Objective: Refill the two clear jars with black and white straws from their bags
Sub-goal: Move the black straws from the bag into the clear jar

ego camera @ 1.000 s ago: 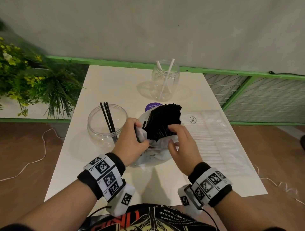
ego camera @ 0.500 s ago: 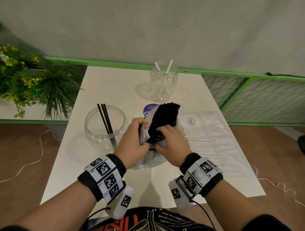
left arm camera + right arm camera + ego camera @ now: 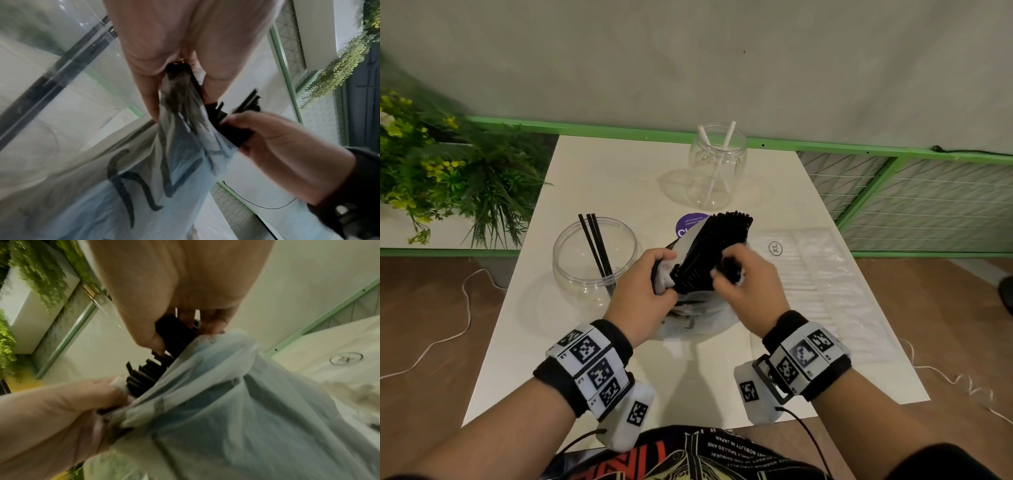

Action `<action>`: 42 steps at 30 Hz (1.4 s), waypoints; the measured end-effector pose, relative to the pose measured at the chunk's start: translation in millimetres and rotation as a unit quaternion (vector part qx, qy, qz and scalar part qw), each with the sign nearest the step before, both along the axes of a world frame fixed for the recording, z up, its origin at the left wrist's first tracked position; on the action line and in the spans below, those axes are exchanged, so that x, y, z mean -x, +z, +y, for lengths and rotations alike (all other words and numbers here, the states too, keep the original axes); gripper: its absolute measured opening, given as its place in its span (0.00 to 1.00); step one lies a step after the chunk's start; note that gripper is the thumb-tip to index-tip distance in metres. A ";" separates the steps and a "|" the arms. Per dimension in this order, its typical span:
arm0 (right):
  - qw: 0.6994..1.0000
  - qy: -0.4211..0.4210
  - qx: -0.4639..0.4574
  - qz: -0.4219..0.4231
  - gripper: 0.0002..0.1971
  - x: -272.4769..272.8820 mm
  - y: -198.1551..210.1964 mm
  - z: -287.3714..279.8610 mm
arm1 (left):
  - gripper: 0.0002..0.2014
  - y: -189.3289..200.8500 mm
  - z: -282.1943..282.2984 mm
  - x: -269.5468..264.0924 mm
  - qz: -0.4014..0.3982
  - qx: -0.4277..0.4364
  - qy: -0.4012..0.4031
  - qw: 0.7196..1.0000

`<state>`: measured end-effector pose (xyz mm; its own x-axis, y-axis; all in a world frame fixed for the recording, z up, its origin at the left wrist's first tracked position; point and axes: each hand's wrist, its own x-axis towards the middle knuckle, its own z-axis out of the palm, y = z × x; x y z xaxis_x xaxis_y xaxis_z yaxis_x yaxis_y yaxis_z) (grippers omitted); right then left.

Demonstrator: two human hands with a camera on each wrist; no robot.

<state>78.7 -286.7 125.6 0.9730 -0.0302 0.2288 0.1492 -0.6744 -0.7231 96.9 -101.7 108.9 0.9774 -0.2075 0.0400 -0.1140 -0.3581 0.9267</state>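
Note:
A bundle of black straws (image 3: 717,245) sticks up and away out of a thin white plastic bag (image 3: 697,320) at the table's middle. My left hand (image 3: 650,286) grips the bag's bunched mouth (image 3: 180,95) beside the straws. My right hand (image 3: 746,277) curls round the black straws (image 3: 174,334) just above the bag's edge. A wide clear jar (image 3: 594,258) with three black straws stands left of my hands. A taller clear jar (image 3: 717,168) with two white straws stands at the back. A flat clear bag of white straws (image 3: 813,274) lies to the right.
The white table (image 3: 599,178) has a green rail behind it and wire mesh panels (image 3: 914,198) to the right. A leafy plant (image 3: 448,178) stands off the left edge. White cables trail on the wooden floor on both sides.
My right hand has moved in from the bag's side and closed round the black straws. The bundle has tipped a little further away from me. The left hand keeps its grip on the bag.

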 end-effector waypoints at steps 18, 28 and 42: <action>0.964 0.179 0.155 -0.119 0.13 29.6 -13.5 23.4 | 0.27 -2.9 5.2 -2.3 -0.011 -0.002 -0.014 1.000; 0.983 -0.013 0.181 -0.026 0.28 9.9 -27.4 26.4 | 0.27 -4.1 4.1 -2.9 0.027 0.038 -0.053 0.997; 0.995 -0.035 0.089 0.039 0.13 4.3 -23.9 41.0 | 0.26 -4.6 4.4 -3.7 0.039 0.071 -0.065 0.995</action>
<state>74.3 -245.6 101.7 0.9849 -0.0645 0.1610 0.0456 -0.7992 -0.5993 100.5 -97.3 104.3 0.9439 -0.3304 0.0026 -0.0761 -0.2099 0.9748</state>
